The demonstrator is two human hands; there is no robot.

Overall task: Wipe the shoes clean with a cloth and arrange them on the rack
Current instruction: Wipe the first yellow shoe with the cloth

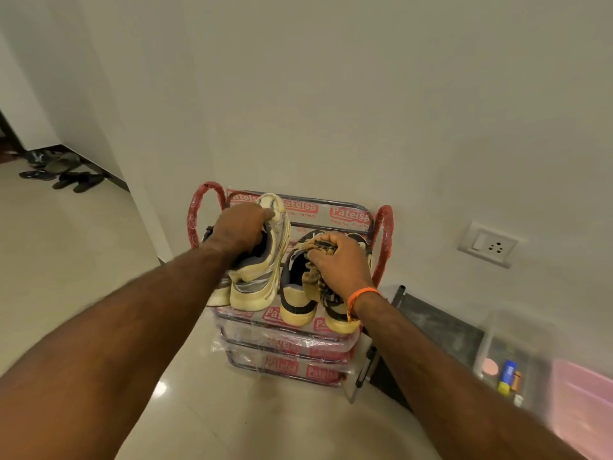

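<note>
While the left hand (240, 229) curls its fingers into the collar of a chunky cream sneaker (262, 260), the right hand (338, 263) grips the frayed tongue and laces of a cream-and-black shoe (298, 293). Both shoes stand heels outward on the top shelf of a chrome rack (298, 330), wrapped in clear printed plastic with red looped handles. Beside it sits a clear plastic box (517, 346).

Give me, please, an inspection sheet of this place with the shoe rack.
Surface: rack top shelf, wrapped in printed plastic.
Job's things: cream sneaker at left; black-and-tan pair at right; no cloth seen.
Clutter: clear box with small items, on the floor at right.
Grippers: left hand grips the cream sneaker; right hand grips the pair's laces.
Cables: nothing seen.
Surroundings: wall socket; sandals far left.
</note>
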